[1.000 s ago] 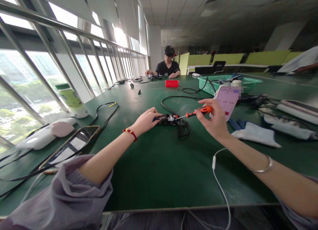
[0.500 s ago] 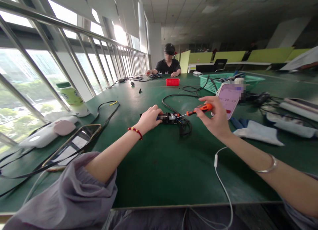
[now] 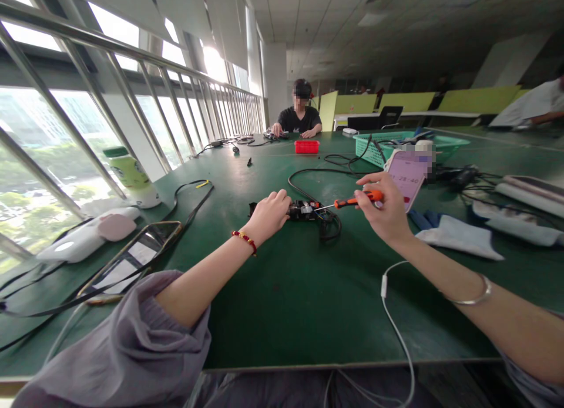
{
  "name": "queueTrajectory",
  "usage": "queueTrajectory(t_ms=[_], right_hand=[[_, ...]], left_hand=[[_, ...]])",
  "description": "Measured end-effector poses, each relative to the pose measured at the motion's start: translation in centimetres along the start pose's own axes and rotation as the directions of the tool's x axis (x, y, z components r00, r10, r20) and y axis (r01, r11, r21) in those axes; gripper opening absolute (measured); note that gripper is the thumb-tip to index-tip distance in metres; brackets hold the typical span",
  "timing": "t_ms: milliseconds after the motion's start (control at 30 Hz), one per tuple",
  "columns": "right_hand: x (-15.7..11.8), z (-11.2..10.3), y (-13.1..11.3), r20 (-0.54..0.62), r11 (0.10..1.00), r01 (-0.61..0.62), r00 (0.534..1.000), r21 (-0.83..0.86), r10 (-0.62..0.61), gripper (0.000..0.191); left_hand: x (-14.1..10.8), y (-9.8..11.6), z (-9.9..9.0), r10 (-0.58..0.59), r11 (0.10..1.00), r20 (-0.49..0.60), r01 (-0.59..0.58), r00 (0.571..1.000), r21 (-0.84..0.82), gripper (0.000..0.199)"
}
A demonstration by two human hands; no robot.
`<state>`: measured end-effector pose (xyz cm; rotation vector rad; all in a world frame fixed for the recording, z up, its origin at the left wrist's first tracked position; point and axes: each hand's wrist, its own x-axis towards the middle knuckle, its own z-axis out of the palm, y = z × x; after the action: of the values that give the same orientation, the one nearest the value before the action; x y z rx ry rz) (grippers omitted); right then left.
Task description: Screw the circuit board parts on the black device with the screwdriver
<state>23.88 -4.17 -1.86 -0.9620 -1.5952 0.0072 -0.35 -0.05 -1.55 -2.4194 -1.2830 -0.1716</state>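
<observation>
A black device with a cable (image 3: 304,211) lies on the green table, its exact kind too small to make out. Over its left end my left hand (image 3: 269,215) is closed, holding it down on the tabletop. Between the fingers of my right hand (image 3: 384,208) is an orange and black screwdriver (image 3: 359,198), held nearly level by its handle. Its thin metal shaft points left, and the tip meets the right part of the device. A black cable (image 3: 330,225) loops beside that end.
Behind my right hand a phone (image 3: 403,176) leans upright, before a green basket (image 3: 368,149). A red tray (image 3: 307,147) stands farther back, near a seated person (image 3: 299,114). On the left are a bottle (image 3: 132,176) and another phone (image 3: 132,258); cloth gloves (image 3: 462,235) lie right.
My right hand has shifted slightly right, its grip moving back along the screwdriver handle. The tip still rests at the device. Across the table, the other person's hand has moved inward.
</observation>
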Motion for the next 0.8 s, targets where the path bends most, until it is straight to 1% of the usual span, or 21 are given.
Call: queueTrajectory(t_ms=[67,100,133,200,233,333,400,433,467,567,633,700,733,800], right_hand=[[0.0,0.0,-0.1,0.022,0.999,-0.039,0.999,-0.022,0.039,0.012],[0.0,0.0,-0.1,0.012,0.999,-0.028,1.0,-0.017,0.029,0.012],[0.0,0.0,-0.1,-0.009,1.0,-0.002,1.0,-0.004,0.002,0.013],[0.1,0.0,0.0,-0.055,0.998,0.06,0.997,0.015,-0.059,0.022],[0.1,0.0,0.0,-0.061,0.997,0.075,0.995,0.006,-0.075,0.023],[0.1,-0.1,0.1,0.013,0.998,0.038,0.999,-0.058,-0.037,0.008],[0.0,-0.1,0.1,0.041,0.996,0.009,0.999,-0.086,-0.006,0.008],[0.0,-0.1,0.1,0.034,0.997,0.011,0.999,-0.08,-0.008,0.007],[0.0,-0.1,0.1,0.015,0.998,0.023,1.0,-0.065,-0.023,0.01],[-0.1,0.0,0.0,-0.039,0.996,0.084,0.996,-0.027,-0.085,0.024],[-0.1,-0.1,0.0,-0.028,0.996,0.068,0.997,-0.052,-0.07,0.019],[0.0,-0.1,0.0,0.0,0.995,0.018,1.0,-0.094,-0.018,0.011],[0.0,-0.1,0.0,0.008,0.994,0.0,1.0,-0.106,0.001,0.011],[0.1,-0.1,0.1,-0.007,0.996,0.011,1.0,-0.083,-0.011,0.013]], left_hand=[[0.0,0.0,0.0,-0.008,1.0,0.004,0.008,1.0,-0.01,0.019],[0.1,0.0,0.0,-0.013,1.0,0.005,0.013,1.0,-0.017,0.019],[0.1,-0.1,0.0,-0.016,1.0,0.006,0.016,1.0,-0.024,0.019],[0.2,-0.2,0.1,-0.02,0.999,0.008,0.021,1.0,-0.04,0.02],[0.3,-0.3,0.1,-0.023,0.999,0.007,0.023,1.0,-0.047,0.02],[0.5,-0.4,0.1,-0.027,0.997,0.013,0.028,1.0,-0.072,0.021],[0.6,-0.3,0.1,-0.029,0.996,0.021,0.031,0.999,-0.086,0.022],[0.6,-0.3,0.1,-0.028,0.996,0.024,0.03,0.999,-0.088,0.023],[0.6,-0.3,0.2,-0.027,0.996,0.022,0.029,0.999,-0.087,0.025],[0.5,-0.6,0.5,-0.008,0.995,0.021,0.01,1.0,-0.103,0.032],[0.4,-1.1,0.6,0.019,0.991,0.032,-0.015,0.999,-0.136,0.039],[0.3,-1.6,0.6,0.049,0.984,0.041,-0.041,0.998,-0.176,0.044],[0.2,-1.9,0.6,0.061,0.979,0.043,-0.052,0.997,-0.199,0.044],[0.0,-2.3,0.5,0.076,0.964,0.048,-0.061,0.996,-0.26,0.039]])
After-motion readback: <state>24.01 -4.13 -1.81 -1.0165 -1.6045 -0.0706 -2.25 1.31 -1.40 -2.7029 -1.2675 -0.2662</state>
